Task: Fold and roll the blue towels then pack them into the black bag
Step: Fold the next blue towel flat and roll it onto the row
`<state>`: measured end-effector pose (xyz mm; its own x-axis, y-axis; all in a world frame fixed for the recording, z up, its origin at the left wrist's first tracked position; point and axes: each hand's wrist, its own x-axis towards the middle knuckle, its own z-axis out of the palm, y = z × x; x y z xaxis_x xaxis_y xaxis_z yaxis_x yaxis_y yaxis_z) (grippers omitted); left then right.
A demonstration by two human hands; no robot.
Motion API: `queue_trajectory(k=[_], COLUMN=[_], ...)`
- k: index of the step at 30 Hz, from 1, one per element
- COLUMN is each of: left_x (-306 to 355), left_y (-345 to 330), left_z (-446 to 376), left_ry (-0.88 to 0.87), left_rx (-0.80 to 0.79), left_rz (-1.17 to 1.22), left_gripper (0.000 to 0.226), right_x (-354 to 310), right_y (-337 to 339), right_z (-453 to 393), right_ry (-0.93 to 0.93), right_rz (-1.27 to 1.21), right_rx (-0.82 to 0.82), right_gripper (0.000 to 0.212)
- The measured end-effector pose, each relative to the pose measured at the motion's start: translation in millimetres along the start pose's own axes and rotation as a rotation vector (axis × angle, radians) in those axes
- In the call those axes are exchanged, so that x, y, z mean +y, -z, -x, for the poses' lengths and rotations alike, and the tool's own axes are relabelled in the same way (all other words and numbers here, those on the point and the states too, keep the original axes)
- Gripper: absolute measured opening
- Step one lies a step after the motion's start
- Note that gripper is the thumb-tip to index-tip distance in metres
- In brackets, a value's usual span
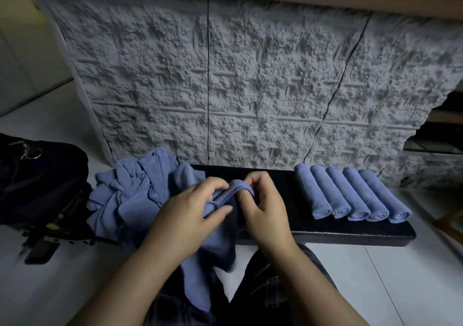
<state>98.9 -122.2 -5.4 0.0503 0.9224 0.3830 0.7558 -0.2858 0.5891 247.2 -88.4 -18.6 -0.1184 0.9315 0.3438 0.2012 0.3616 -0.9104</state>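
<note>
A loose blue towel (200,270) hangs from both my hands over the front of the black bench (325,233). My left hand (190,213) pinches its stitched edge at the left. My right hand (263,200) pinches the same edge a little to the right. A heap of unfolded blue towels (132,190) lies on the bench's left end. Several rolled blue towels (350,195) lie side by side on its right end. The black bag (37,182) sits on the floor at far left.
A grey textured panel (250,87) stands upright behind the bench. White tiled floor (375,275) stretches around it. My knees in dark checked trousers (270,288) sit below the bench. Dark straps and a small black object (40,250) lie beside the bag.
</note>
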Motion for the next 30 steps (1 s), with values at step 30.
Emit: queue_trajectory(k=[30], left_x=[-16.5], left_y=[6.3], left_z=[-6.4], left_ry=[0.323], left_rx=[0.136], left_rz=[0.287], left_gripper=[0.019], right_x=[12.6], right_y=[28.6], right_z=[-7.2], right_ry=[-0.229], right_rz=[0.29], right_rx=[0.032], right_gripper=[0.016])
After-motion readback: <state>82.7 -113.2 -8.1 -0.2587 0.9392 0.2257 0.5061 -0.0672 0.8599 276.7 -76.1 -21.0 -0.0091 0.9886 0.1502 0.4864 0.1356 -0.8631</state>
